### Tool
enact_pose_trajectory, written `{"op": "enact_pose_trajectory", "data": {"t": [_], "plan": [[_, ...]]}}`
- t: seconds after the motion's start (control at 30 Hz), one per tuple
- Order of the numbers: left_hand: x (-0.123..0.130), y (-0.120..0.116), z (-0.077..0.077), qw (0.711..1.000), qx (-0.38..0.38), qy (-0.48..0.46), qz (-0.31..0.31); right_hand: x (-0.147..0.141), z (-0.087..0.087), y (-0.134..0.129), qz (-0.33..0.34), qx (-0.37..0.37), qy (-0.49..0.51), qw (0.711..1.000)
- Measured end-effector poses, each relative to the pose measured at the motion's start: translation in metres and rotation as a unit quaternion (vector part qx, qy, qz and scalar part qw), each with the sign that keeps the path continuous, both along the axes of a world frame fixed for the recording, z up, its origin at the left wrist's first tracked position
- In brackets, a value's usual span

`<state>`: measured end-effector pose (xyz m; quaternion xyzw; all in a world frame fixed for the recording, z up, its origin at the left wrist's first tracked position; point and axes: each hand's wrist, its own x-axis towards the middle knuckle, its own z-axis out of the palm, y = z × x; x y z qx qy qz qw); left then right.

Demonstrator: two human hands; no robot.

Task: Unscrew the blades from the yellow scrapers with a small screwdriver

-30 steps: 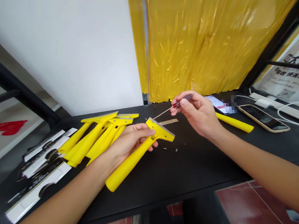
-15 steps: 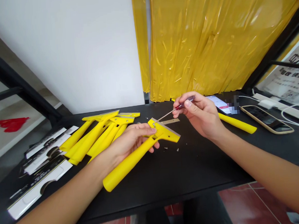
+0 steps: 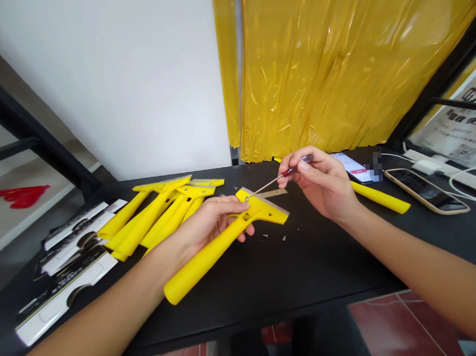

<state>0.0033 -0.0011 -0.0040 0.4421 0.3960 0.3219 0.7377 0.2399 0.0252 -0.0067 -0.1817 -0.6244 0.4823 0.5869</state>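
Forearms [image 3: 408, 259] slant in from the lower left and lower right, meeting near the middle of the frame. From where I stand, the left hand [image 3: 218, 214] grips a yellow scraper [image 3: 205, 260] at its head, thumb laid on top and fingers curled beneath, the hollow handle angling toward lower center. The right hand [image 3: 322, 181], slightly right of center, pinches a screwdriver [image 3: 280, 178] between thumb and fingers, its shank sloping down left to a small screw [image 3: 248, 199] by the left thumb. Bare black tabletop [image 3: 308, 276] lies between the scraper and the right forearm, open down to the near edge along the bottom; only two loose screws [image 3: 265, 235] dot its upper part, and a flat metal strip [image 3: 275, 192] lies just behind the scraper head. The left side is tighter: stacked yellow scrapers [image 3: 155, 220] sit close to that forearm, with white-and-black boxes [image 3: 73, 293] toward the lower left. At right lie another yellow handle [image 3: 380, 196], a phone in a beige case [image 3: 426, 190] and a white power strip [image 3: 459, 174]. A white panel [image 3: 114, 73] and wrinkled yellow sheeting [image 3: 315, 60] back the table; red floor tiles [image 3: 392, 324] show at the bottom.
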Motion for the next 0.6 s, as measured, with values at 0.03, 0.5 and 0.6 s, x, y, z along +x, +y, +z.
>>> {"op": "enact_pose_trajectory", "data": {"t": [0.03,0.5,0.6], "plan": [[0.0,0.0,-0.001,1.0,0.002,0.001,0.001,0.0,0.0,0.0,0.001,0.001,0.001,1.0],[-0.003,0.003,-0.011,0.998,0.061,0.022,0.021,0.0,-0.003,0.001,-0.001,0.022,-0.011,1.0],[-0.001,0.003,-0.009,0.998,0.063,0.016,0.021,0.0,-0.004,0.001,-0.007,0.024,-0.023,0.999]]}}
